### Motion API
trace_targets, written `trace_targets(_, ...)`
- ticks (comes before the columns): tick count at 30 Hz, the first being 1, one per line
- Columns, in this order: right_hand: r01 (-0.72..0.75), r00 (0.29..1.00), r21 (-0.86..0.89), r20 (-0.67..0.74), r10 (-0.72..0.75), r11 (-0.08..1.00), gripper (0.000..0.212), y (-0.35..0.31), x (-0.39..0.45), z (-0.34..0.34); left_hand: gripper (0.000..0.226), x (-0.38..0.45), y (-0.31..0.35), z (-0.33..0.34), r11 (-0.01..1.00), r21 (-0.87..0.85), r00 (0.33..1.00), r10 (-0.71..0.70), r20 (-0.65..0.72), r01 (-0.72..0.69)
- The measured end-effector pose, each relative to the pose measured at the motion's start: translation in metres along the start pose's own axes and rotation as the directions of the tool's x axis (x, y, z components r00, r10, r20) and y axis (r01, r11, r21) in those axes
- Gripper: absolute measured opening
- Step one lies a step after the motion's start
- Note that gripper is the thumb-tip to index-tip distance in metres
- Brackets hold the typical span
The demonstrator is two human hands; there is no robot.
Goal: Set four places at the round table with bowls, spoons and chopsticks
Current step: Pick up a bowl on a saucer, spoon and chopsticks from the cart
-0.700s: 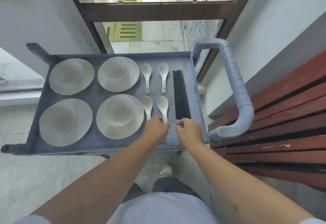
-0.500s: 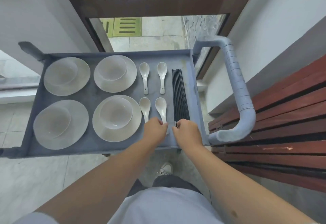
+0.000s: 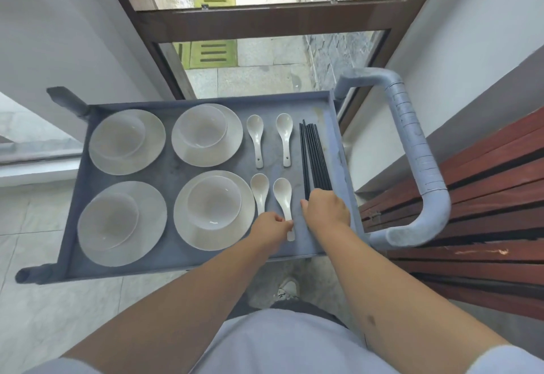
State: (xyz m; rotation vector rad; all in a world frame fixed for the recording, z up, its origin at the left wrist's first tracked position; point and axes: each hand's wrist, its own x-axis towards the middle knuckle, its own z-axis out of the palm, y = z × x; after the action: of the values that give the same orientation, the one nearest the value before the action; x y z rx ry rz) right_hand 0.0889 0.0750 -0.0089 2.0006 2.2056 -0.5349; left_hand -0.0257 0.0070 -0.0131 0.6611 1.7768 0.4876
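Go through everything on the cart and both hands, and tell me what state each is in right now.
Bowls: four, upright, empty, each on a plate.
Plates: four, flat on the cart tray.
Spoons: four, lying bowl-up, handles toward the person.
Chopsticks: bundled, lying flat along the tray's right side.
Left hand: pinching the near-right spoon's handle.
Right hand: curled over the chopsticks' near ends.
Cart tray: level, loaded.

White spoons (image 3: 283,197), black chopsticks (image 3: 313,158), grey cart (image 3: 176,173)
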Motion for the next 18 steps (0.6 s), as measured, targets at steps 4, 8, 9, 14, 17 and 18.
trace_targets(4, -0.123, 0.985, 0.013, 0.124, 0.121, 0.992, 0.026, -0.012, 0.007, -0.006, 0.022, -0.002, -0.007, -0.006, 0.981, -0.187, 0.996, -0.041, 0.084, 0.056)
trace_targets(8, -0.081, 0.968, -0.078, 0.230, 0.097, 0.994, 0.021, -0.020, 0.004, -0.007, 0.019, -0.002, -0.004, -0.013, 0.961, -0.272, 0.989, -0.017, 0.146, 0.056)
trace_targets(9, -0.072, 0.964, -0.094, 0.249, 0.094, 0.993, 0.021, -0.021, 0.003, -0.006, 0.018, -0.003, -0.003, -0.014, 0.957, -0.283, 0.987, -0.011, 0.159, 0.056)
trace_targets(14, -0.119, 0.955, 0.008, 0.275, 0.112, 0.993, 0.025, -0.015, -0.005, -0.004, 0.016, -0.007, 0.002, -0.022, 0.959, -0.284, 0.982, 0.028, 0.185, 0.026)
trace_targets(17, -0.188, 0.959, 0.334, 0.267, 0.098, 0.923, 0.025, -0.006, -0.011, -0.005, 0.015, -0.012, 0.007, -0.029, 0.946, -0.323, 0.979, 0.049, 0.197, 0.017)
trace_targets(18, -0.235, 0.952, 0.468, 0.290, 0.103, 0.852, 0.025, -0.003, -0.014, -0.007, 0.014, -0.013, 0.010, -0.031, 0.946, -0.323, 0.979, 0.056, 0.197, 0.011)
